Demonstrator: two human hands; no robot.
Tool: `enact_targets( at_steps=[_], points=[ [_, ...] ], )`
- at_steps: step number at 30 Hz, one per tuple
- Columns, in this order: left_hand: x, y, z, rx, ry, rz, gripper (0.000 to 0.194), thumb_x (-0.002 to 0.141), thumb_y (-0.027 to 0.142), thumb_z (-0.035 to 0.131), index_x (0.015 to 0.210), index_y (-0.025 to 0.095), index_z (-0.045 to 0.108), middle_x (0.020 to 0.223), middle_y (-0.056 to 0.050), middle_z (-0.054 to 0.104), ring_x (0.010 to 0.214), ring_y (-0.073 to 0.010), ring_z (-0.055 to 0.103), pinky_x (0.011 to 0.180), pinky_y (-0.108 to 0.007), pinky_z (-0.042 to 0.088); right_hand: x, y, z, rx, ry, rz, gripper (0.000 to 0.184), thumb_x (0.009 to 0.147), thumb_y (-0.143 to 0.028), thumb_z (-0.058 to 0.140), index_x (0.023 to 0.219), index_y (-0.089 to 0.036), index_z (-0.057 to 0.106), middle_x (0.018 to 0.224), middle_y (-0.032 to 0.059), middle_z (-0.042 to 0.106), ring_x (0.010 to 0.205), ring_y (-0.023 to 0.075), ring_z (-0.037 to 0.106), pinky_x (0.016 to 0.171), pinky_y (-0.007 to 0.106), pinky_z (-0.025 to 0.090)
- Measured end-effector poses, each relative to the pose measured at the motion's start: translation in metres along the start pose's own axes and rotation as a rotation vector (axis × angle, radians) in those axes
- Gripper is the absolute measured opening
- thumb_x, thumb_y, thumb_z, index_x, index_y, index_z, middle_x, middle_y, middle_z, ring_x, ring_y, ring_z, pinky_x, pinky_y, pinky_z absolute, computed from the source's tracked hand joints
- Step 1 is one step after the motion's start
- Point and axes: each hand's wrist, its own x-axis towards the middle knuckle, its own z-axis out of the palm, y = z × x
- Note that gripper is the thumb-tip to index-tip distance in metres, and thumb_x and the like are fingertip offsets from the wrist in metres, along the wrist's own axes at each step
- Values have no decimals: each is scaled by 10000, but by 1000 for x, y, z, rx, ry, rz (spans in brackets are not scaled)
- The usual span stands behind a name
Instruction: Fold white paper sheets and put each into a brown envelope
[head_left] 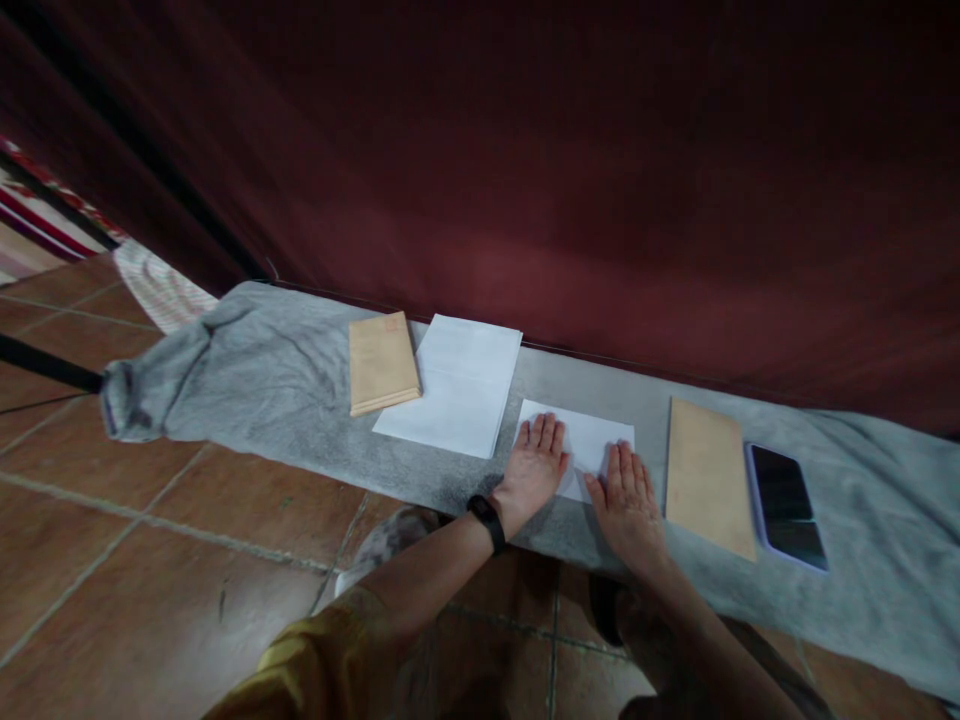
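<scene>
A folded white sheet of paper [589, 436] lies on a grey cloth [285, 380] spread over the floor. My left hand [534, 465] rests flat on the sheet's left part, fingers stretched out; a black band sits on that wrist. My right hand [626, 497] lies flat on the sheet's right lower part, fingers also extended. Neither hand grips anything.
A stack of white paper [457, 385] and a tan envelope stack [381, 362] lie to the left. A single tan envelope [707, 475] and a dark phone [787, 503] lie to the right. A dark red curtain [600, 180] hangs behind. Brown floor tiles [150, 540] surround the cloth.
</scene>
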Motion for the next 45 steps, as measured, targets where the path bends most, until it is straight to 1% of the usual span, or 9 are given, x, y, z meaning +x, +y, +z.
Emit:
enact_targets(
  at_steps=[10,18,23,27,31,34,37,40,45],
  points=[
    [-4,-13,3,-44,53,11,633,1041,531,324,1539,145,387,1643,-113,316,1537,-267,241,1262,-474,184,-13,3,-5,-22,-35,53,782,1033,-485,399,1617,-64,94,1621,267,284,1451,382,384,1138,567,380],
    [-4,-14,4,-30,61,10,705,1027,582,313,1559,120,342,1640,-144,310,1544,-261,219,1262,-475,173,-26,-5,-13,-142,83,-2,855,1009,-483,477,1610,-18,85,1571,288,372,1414,384,434,1125,538,392],
    [-3,-14,4,-19,62,2,743,1026,595,293,1568,88,309,1641,-168,293,1543,-263,221,1261,-465,178,-36,-14,-21,-287,33,-4,780,1009,-529,388,1466,103,416,1391,354,552,1275,428,557,1056,561,434],
    [-2,-14,3,-26,57,-6,748,1025,598,296,1562,79,325,1636,-172,299,1542,-265,225,1262,-468,182,-27,-15,-51,-317,-161,30,660,995,-524,386,1133,30,717,1129,348,696,1011,417,684,874,531,515],
    [-2,-13,2,-42,57,-12,733,1025,594,305,1555,89,347,1635,-164,305,1541,-264,228,1258,-471,196,0,-2,-85,-132,-255,128,527,1029,-481,396,919,-114,757,747,180,734,685,278,706,682,394,517],
    [-2,-11,1,-57,57,-19,720,1018,600,333,1547,113,373,1632,-164,314,1539,-277,234,1253,-490,203,21,3,-82,13,-197,125,514,1056,-458,338,1196,-116,696,1080,189,756,958,284,729,866,419,539],
    [-2,-10,1,-66,76,-13,656,1020,566,373,1543,171,398,1637,-143,315,1541,-288,226,1252,-519,194,31,-5,-54,181,-138,48,583,1061,-458,292,1506,-115,448,1514,197,506,1395,301,489,1106,494,436],
    [-1,-9,2,-63,81,-9,576,1033,473,385,1541,203,407,1641,-116,321,1540,-287,227,1256,-520,188,33,-20,-24,269,-154,14,550,1062,-368,310,1571,-163,350,1610,149,377,1490,262,355,1176,492,371],
    [2,-14,4,-41,64,11,524,1031,293,350,1544,199,400,1642,-101,319,1541,-255,221,1255,-499,207,39,-37,-3,182,-178,-24,495,1068,-309,309,1532,-187,429,1631,97,342,1514,256,300,1234,527,239]
  ],
)
